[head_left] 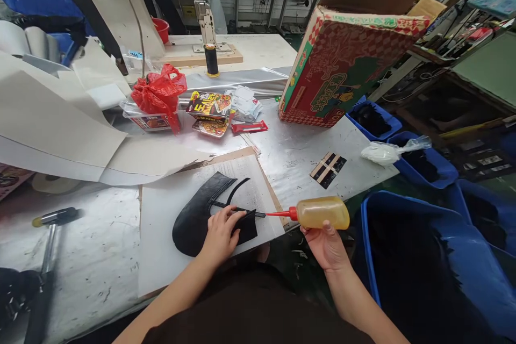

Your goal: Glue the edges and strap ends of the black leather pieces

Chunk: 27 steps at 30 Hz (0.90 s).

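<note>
A black leather shoe upper [193, 217] lies on a white paper-covered board, with a narrow black strap [258, 214] across it and a thin curved strip [236, 189] rising behind. My left hand [221, 231] rests on the leather, fingers apart and fingertips against the strap. In my right hand [328, 247] is a squeeze bottle [322, 212] of yellowish liquid, held nearly level with the fingers underneath and the thumb on its side. Its long red nozzle [280, 214] points left, its tip at the strap's right end. Whether any liquid is coming out cannot be seen.
A hammer [52, 220] lies at the left beside large curled sheets [48, 113]. Food boxes [209, 107], a red plastic bag [159, 91] and a tall carton [342, 64] stand behind the board [161, 236]. Blue bins [427, 204] holding dark pieces line the right.
</note>
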Each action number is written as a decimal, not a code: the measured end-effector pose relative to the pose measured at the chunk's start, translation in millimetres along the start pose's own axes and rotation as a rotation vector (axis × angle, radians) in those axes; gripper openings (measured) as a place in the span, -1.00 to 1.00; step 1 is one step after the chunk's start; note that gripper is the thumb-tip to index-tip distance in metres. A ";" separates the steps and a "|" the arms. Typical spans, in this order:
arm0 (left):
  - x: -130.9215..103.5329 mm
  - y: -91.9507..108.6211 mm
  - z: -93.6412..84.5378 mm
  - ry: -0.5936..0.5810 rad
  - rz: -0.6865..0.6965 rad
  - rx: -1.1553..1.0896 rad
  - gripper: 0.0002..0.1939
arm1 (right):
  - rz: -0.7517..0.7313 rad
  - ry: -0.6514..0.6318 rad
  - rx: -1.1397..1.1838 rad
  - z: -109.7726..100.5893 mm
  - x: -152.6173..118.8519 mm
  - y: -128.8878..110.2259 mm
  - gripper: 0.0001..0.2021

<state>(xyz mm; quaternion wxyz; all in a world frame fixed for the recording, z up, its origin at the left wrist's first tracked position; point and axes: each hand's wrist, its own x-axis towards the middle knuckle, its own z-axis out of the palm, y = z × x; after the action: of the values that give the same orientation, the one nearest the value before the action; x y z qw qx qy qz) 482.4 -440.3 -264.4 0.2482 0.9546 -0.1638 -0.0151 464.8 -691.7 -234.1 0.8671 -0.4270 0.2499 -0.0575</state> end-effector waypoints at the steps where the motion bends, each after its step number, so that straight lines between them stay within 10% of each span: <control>1: -1.0 -0.4 2.4 0.010 0.040 0.039 -0.58 | -0.012 -0.012 -0.031 -0.6 1.0 2.8 -0.46; 20: -4.3 8.9 4.1 0.068 0.144 0.251 -0.65 | 0.016 -0.024 -0.028 -1.9 11.1 15.4 -0.52; 27: 33.8 -5.5 -6.3 0.208 0.033 0.265 -0.69 | 0.034 0.025 -0.006 -7.6 6.9 14.4 -0.60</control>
<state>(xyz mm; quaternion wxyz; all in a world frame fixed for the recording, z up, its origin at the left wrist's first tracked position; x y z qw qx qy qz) 516.8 -443.6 -259.7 0.1361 0.9726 -0.1535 0.1094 465.5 -690.2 -251.6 0.8634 -0.4248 0.2680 -0.0475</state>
